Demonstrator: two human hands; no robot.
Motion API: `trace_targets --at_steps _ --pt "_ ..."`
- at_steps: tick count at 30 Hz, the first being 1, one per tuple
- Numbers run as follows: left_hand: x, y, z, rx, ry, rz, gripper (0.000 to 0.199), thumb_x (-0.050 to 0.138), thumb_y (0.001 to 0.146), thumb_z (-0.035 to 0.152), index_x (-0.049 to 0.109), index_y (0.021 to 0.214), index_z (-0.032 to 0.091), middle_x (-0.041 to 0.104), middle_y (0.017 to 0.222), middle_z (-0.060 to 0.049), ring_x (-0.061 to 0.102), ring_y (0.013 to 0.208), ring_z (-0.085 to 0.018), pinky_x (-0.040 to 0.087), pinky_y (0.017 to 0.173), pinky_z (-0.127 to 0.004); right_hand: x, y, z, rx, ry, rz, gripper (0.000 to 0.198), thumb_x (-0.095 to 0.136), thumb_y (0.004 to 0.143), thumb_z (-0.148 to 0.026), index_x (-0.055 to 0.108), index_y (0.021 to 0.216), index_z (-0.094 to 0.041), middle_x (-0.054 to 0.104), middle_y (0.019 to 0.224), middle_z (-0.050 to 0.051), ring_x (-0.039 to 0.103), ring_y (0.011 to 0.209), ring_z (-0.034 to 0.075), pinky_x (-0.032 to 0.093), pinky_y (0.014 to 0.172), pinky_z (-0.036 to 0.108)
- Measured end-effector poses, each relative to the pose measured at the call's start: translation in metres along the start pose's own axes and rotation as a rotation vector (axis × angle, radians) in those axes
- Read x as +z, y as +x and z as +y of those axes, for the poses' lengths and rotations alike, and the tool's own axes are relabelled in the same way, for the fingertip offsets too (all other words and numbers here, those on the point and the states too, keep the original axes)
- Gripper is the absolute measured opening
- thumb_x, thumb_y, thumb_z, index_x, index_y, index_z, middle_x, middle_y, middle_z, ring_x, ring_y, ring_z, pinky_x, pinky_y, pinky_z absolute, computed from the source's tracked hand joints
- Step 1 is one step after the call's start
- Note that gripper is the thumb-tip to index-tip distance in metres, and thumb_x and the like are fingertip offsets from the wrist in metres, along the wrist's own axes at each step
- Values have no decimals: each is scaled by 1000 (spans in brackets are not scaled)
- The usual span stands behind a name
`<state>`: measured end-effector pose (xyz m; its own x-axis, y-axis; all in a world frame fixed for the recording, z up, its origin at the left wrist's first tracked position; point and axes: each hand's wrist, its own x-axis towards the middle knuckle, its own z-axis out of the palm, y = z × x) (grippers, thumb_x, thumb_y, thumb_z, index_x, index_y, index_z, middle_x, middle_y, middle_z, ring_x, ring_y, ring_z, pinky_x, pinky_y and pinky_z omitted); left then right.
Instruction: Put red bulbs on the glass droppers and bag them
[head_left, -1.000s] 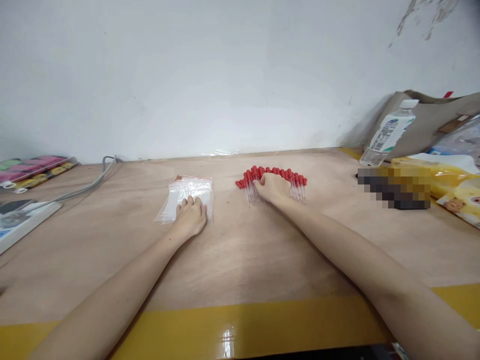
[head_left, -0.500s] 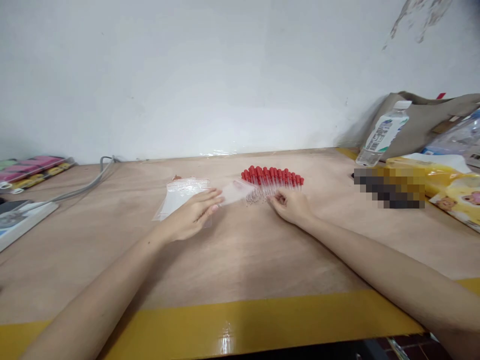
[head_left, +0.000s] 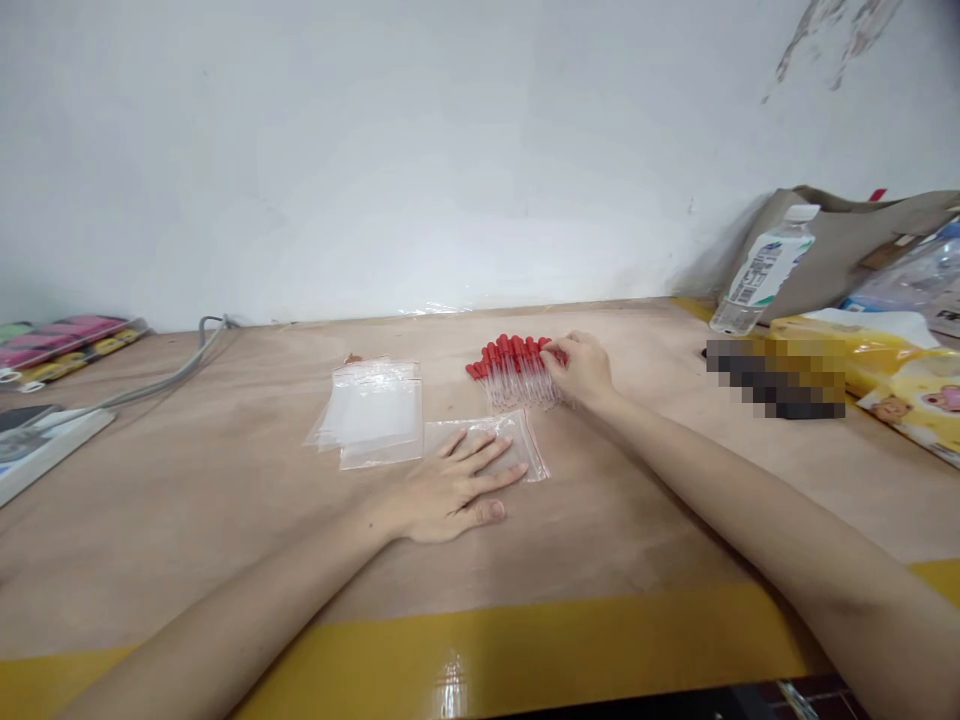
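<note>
My left hand (head_left: 454,490) lies flat with spread fingers on a clear zip bag (head_left: 525,440), pressing it to the table. The bag's red-lined zip edge points right. Just behind the bag is a row of glass droppers (head_left: 517,370) with red rubber bulbs and clear tubes, side by side, bulbs toward the wall. At the row's right end, my right hand (head_left: 583,370) is closed, thumb and fingertips pinched at a red bulb; it hides the droppers there. Left of the bag, a loose stack of clear zip bags (head_left: 379,415) overlaps unevenly.
A water bottle (head_left: 765,265) leans by a grey bag (head_left: 855,240) at the back right, with a yellow tissue pack (head_left: 900,370) in front. At left are a cable (head_left: 202,345), a white power strip (head_left: 56,455) and a pack of pink and yellow items (head_left: 67,345). Yellow tape (head_left: 420,650) edges the table.
My left hand has moved right and nearer, laying the previously lifted zip bag flat. My right hand has moved up from the tube ends to the red bulbs at the row's right end.
</note>
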<state>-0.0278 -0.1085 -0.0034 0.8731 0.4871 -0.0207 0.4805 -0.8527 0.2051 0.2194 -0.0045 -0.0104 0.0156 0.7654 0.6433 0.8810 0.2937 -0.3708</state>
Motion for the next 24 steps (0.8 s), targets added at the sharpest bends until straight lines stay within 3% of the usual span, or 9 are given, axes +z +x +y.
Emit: trace_targets --at_steps 6,11,16,20,24 --pt "2 -1 3 1 9 4 55 34 89 50 19 139 33 9 148 -3 5 135 -28 4 107 -55 25 36 -15 38 -97 -108 31 48 82 -38 66 101 -22 57 107 11 43 103 28 30 84 42" --pt "1 -1 6 0 27 -42 57 32 88 52 17 140 32 6 148 -5 2 135 -30 4 106 -57 34 46 -21 102 -134 -189 26 45 83 -34 69 88 -23 56 109 10 40 106 29 27 84 47" --pt "3 -2 4 17 27 -21 58 33 88 52 17 140 32 6 148 -5 3 135 -30 4 106 -56 33 56 -19 152 -3 -153 18 51 78 -30 66 82 -22 55 110 8 41 109 28 28 87 48" --pt "5 -2 5 22 15 -7 62 35 88 52 13 141 30 7 148 -6 4 136 -29 5 107 -54 23 61 -16 159 338 -153 16 44 83 -25 56 89 -16 61 94 8 53 86 18 40 78 35" --pt "2 -4 7 -27 -25 143 66 39 88 48 10 142 26 13 148 -9 11 135 -29 12 108 -52 -4 41 -14 195 728 -81 14 36 89 -31 41 96 -20 62 81 3 51 56 10 43 58 25"
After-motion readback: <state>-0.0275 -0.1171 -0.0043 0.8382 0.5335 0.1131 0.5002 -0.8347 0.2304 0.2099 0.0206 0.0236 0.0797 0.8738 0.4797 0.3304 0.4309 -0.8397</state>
